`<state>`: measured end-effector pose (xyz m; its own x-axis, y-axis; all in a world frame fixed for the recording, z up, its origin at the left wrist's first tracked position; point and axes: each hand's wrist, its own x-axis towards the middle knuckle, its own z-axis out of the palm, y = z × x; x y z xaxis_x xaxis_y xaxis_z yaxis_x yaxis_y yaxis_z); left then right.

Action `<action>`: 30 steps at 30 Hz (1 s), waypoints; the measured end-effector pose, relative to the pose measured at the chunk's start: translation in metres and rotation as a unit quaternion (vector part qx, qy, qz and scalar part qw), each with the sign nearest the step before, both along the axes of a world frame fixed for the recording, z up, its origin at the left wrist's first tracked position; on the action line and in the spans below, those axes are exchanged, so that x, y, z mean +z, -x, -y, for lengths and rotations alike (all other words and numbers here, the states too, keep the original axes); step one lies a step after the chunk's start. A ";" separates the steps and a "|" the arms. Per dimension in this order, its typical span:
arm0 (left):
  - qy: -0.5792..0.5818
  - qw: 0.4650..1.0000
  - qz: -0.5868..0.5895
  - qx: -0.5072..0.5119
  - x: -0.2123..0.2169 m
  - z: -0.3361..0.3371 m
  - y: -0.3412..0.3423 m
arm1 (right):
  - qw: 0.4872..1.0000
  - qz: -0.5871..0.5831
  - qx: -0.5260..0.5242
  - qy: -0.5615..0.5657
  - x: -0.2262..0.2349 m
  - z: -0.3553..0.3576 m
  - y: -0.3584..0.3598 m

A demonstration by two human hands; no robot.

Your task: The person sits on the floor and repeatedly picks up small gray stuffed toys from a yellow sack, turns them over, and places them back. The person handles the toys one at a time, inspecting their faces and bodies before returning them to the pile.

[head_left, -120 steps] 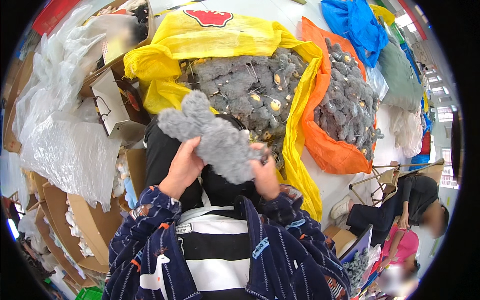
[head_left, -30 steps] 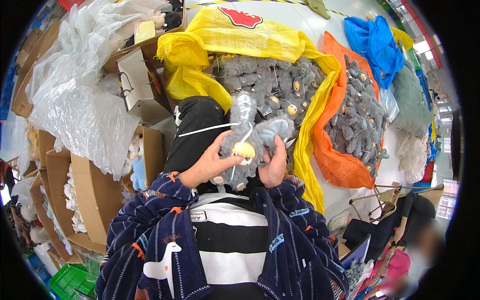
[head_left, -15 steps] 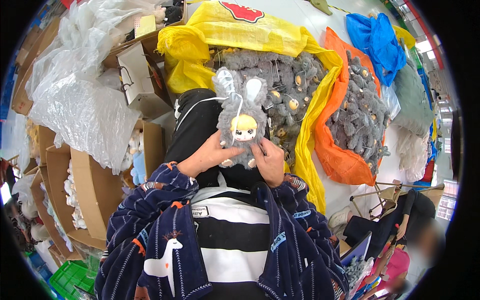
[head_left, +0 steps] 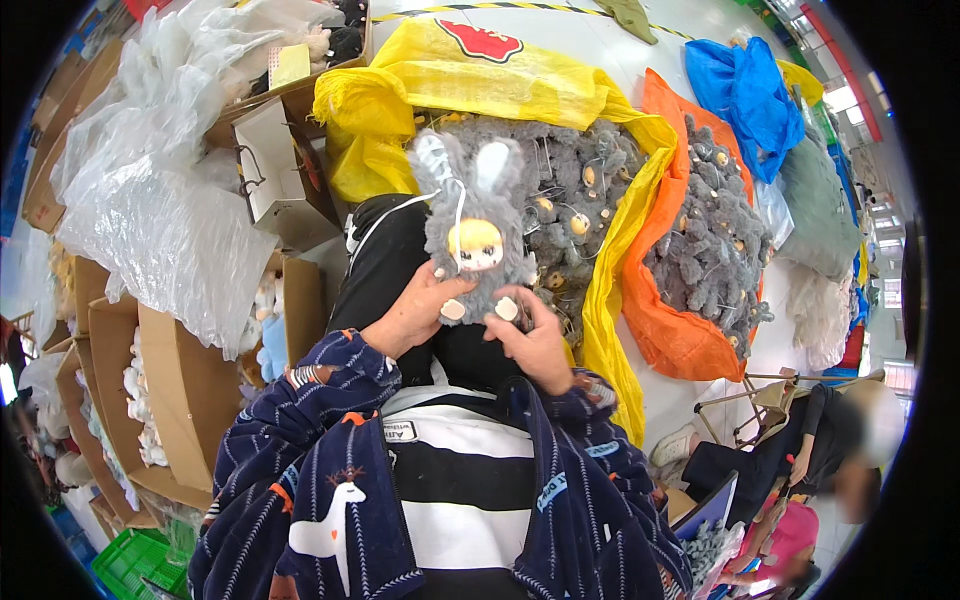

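Observation:
A grey plush bunny doll (head_left: 487, 212) with long pale-lined ears, yellow hair and a small doll face is held upright above my lap. My left hand (head_left: 412, 314) grips its lower left side, the thumb pressed on the belly fur. At the doll's lower right, the thumb and fingers of my right hand (head_left: 535, 340) close around one pale foot (head_left: 507, 309). A thin white cord (head_left: 398, 208) loops from between the ears down over the hair and out to the left.
Beyond my knees lies a yellow sack (head_left: 480, 85) full of similar grey plush dolls. An orange sack (head_left: 655, 330) of more stands to its right. Cardboard boxes (head_left: 180, 400) and clear plastic sheeting (head_left: 150, 240) are at left. Other people (head_left: 770, 460) sit at the lower right.
The doll has tilted slightly and shifted a little left. My right hand has moved down from its belly to one foot, and both feet now show their soles.

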<state>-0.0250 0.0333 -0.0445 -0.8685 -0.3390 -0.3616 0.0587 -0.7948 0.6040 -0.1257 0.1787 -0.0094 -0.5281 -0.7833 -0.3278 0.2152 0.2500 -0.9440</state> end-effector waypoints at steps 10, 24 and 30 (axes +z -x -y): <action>-0.035 0.987 -0.122 0.098 0.016 0.014 0.002 | 0.811 -0.572 0.102 0.069 -0.018 0.005 0.007; 0.110 0.981 0.001 0.159 -0.003 -0.004 0.004 | 0.983 -0.155 -0.072 0.060 -0.002 0.011 -0.015; 0.004 0.994 0.019 0.109 -0.003 0.004 0.016 | 0.992 -0.073 -0.039 0.097 -0.012 0.006 -0.001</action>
<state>-0.0406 0.0295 -0.0471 -0.7604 -0.5197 -0.3894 0.2053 -0.7613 0.6151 -0.1247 0.1728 -0.0219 -0.6210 -0.7787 -0.0901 0.0846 0.0477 -0.9953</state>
